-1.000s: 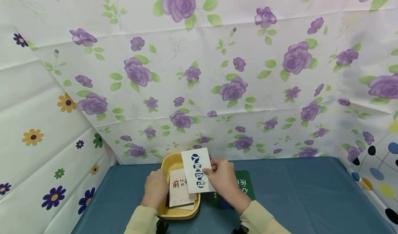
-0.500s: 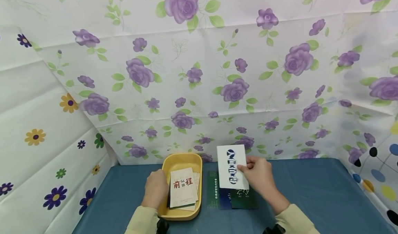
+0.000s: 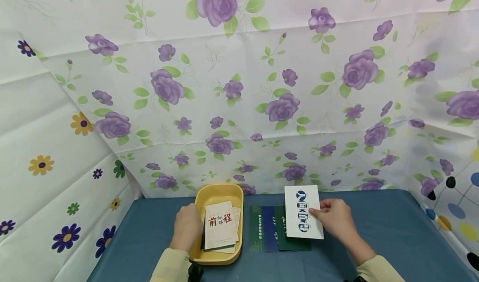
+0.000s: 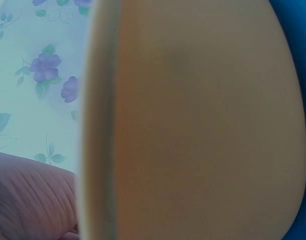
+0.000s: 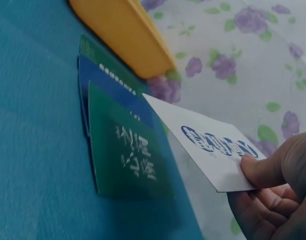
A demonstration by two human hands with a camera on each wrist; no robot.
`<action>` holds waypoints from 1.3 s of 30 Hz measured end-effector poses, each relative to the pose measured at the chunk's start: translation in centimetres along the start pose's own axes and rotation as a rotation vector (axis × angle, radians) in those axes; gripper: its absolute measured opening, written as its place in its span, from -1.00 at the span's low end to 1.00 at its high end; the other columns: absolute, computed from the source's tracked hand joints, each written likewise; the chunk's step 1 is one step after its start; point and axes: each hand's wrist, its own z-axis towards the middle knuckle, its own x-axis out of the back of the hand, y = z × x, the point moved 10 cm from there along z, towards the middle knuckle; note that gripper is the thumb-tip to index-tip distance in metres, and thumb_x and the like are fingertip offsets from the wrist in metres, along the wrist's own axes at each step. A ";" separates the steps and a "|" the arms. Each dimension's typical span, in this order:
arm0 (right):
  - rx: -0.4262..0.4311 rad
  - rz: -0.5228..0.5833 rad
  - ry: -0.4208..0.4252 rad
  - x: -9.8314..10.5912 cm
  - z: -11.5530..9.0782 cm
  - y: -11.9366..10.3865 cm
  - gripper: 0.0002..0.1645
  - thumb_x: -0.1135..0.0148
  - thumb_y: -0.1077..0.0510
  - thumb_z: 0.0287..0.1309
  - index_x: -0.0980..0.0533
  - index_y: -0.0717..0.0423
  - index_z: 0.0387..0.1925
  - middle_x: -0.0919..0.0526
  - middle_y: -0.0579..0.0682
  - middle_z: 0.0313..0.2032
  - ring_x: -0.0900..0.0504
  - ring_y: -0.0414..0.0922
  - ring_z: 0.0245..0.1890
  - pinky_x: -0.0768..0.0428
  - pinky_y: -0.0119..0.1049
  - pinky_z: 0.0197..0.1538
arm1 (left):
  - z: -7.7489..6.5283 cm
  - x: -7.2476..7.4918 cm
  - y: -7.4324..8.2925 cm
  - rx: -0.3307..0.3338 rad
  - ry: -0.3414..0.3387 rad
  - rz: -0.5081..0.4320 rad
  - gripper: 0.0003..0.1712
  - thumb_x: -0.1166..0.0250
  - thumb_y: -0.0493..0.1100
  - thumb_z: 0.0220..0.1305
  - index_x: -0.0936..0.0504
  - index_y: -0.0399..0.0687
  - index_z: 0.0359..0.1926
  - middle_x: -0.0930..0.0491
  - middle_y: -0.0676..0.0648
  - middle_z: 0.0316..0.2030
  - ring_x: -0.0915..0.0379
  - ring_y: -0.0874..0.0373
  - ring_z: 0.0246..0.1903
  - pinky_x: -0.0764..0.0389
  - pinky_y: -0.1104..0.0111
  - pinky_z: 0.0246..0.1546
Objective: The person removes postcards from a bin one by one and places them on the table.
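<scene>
our right hand [image 3: 334, 218] pinches white card [image 3: 302, 213] by one side, above tabletop [image 3: 378, 223] near far edge; left hand [image 3: 187, 227] grips yellow tray [image 3: 217, 260]. we judge one-sided pinch could let card tip, low sweep could shove overlapping cards [image 3: 280, 237].

Your right hand [image 3: 337, 219] has carried the white card [image 3: 299, 213] from over the yellow tray [image 3: 217, 261] toward the right edge of the desk [image 3: 370, 232], fully baring the cream card [image 3: 220, 232].
</scene>
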 end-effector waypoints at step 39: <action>-0.094 -0.174 -0.084 -2.8 1.0 4.9 -0.66 -0.44 0.03 -0.13 -0.48 0.14 -0.66 -0.48 -0.04 -0.69 -0.40 -0.16 -0.65 -0.30 -0.33 -0.60 | -0.1 0.0 0.1 -0.003 0.021 0.006 -0.93 -0.18 -0.38 0.17 -0.56 -0.35 -0.34 -0.54 -0.20 -0.57 -0.53 0.01 -0.62 -0.43 0.28 -0.73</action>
